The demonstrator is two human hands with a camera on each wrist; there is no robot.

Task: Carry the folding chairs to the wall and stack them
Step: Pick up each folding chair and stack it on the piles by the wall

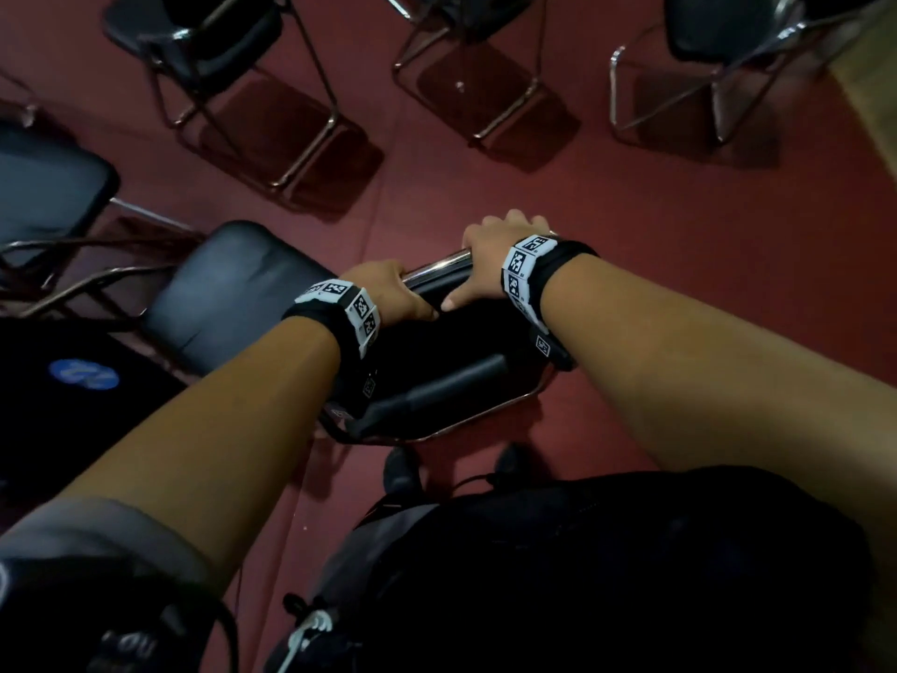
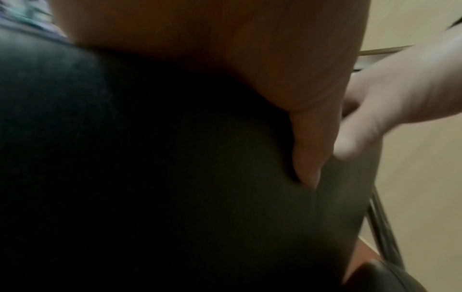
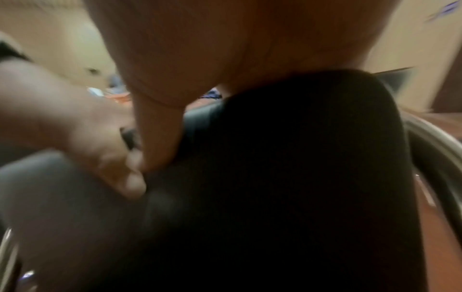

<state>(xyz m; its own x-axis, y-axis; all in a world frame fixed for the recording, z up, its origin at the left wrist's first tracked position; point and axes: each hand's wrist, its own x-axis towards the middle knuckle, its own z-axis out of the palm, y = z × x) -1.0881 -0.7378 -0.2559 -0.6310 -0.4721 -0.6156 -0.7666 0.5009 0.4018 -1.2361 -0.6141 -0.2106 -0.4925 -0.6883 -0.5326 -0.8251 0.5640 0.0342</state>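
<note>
A folded black chair (image 1: 456,361) with a chrome frame stands upright just ahead of my feet. My left hand (image 1: 388,293) grips the top of its backrest, thumb lying on the near face of the black pad (image 2: 175,197). My right hand (image 1: 495,255) grips the same top edge beside it, fingers curled over the chrome bar (image 1: 437,262) and thumb on the pad (image 3: 300,177). In each wrist view the other hand shows alongside, blurred. The fingertips on the far side of the backrest are hidden.
Several open black chairs stand on the red carpet: one close at my left (image 1: 228,293), another at the far left (image 1: 48,182), three across the back (image 1: 228,55). A beige wall (image 1: 873,89) edges the carpet at top right. Bare carpet (image 1: 679,225) lies to the right.
</note>
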